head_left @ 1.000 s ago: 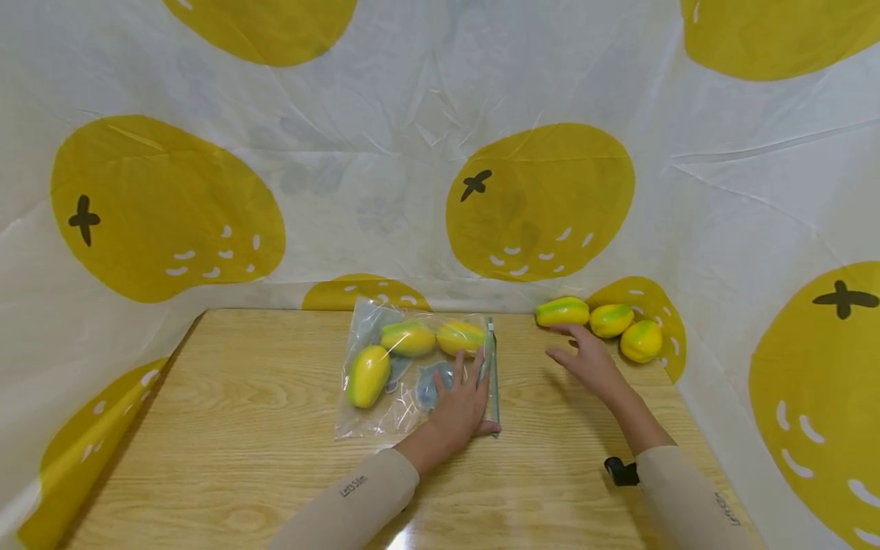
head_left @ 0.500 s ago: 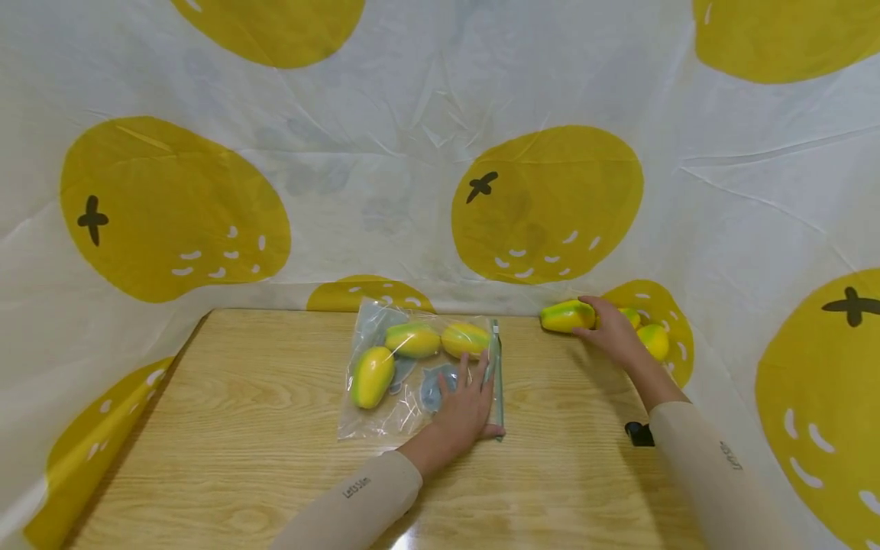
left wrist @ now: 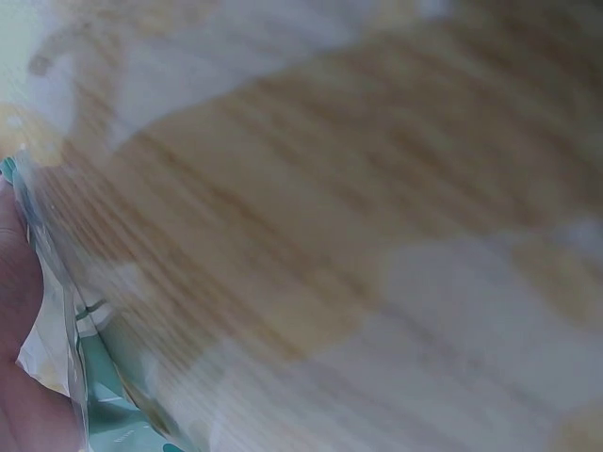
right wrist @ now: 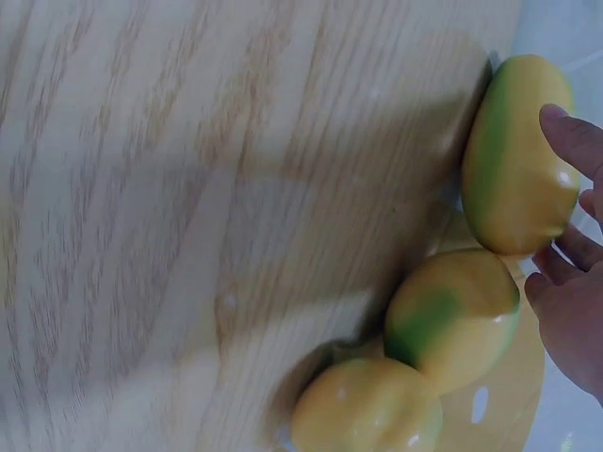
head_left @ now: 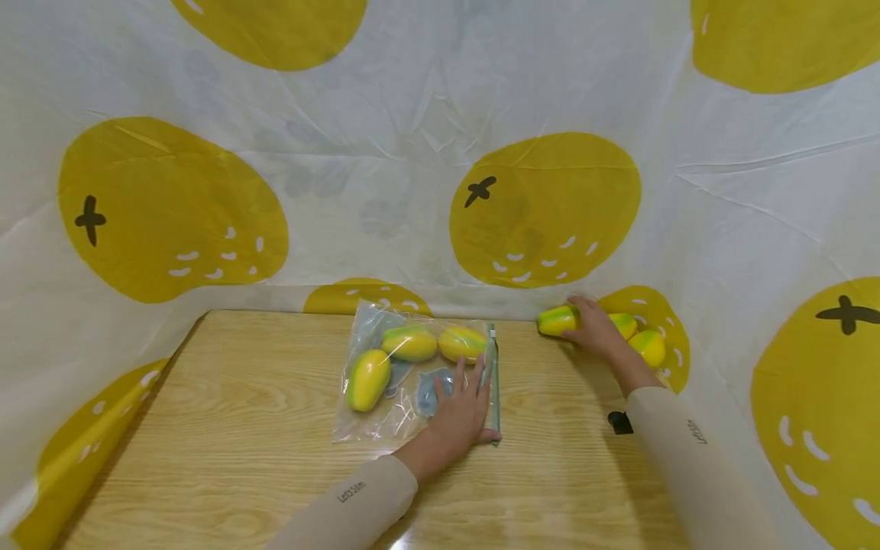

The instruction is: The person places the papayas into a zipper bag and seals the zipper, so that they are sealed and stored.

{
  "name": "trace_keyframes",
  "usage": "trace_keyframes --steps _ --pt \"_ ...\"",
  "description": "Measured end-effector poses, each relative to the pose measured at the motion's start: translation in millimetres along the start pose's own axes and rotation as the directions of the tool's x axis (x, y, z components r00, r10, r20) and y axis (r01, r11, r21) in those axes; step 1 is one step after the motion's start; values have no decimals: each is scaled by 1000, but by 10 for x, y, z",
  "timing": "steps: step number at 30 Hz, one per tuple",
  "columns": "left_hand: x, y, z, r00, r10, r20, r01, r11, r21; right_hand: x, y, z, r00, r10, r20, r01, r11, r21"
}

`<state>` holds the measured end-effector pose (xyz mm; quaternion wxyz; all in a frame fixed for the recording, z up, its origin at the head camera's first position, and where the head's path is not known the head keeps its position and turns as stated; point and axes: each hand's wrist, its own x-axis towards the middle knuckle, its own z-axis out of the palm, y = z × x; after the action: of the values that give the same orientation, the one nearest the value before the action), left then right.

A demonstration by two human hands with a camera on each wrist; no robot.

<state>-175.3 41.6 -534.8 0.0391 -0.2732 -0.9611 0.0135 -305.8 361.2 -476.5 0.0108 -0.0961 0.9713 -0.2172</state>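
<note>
Moved in since a second ago, the right hand grips the leftmost yellow fruit at far right, likely light, stiff and slick, best held mid-body; the left hand lies spread on a clear bag.

Bag: clear plastic, grey-blue print, green zip edge down its right side. Lies flat, left hand resting on it near the zip. Inside, three yellow fruits streaked green, glossy: left fruit slanting away from the person; middle fruit and right fruit lengthwise in a row, ends close. Outside, to the right: gripped fruit, on its side, right hand round it; beside it second fruit, then third fruit, those two touching.
</note>
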Motion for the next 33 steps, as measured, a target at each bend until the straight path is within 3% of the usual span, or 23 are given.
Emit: trace_keyframes --steps 15,28,33 --pt "27 0 18 1000 -11 -11 12 999 41 -41 -58 136 997 17 -69 -15 1000 23" --pt "25 -18 24 1000 -14 2 14 999 29 -129 -117 286 999 10 -35 -12 998 -58" --pt "19 -2 22 1000 -10 16 9 1000 20 -229 -119 320 999 25 -32 -25 1000 -16"
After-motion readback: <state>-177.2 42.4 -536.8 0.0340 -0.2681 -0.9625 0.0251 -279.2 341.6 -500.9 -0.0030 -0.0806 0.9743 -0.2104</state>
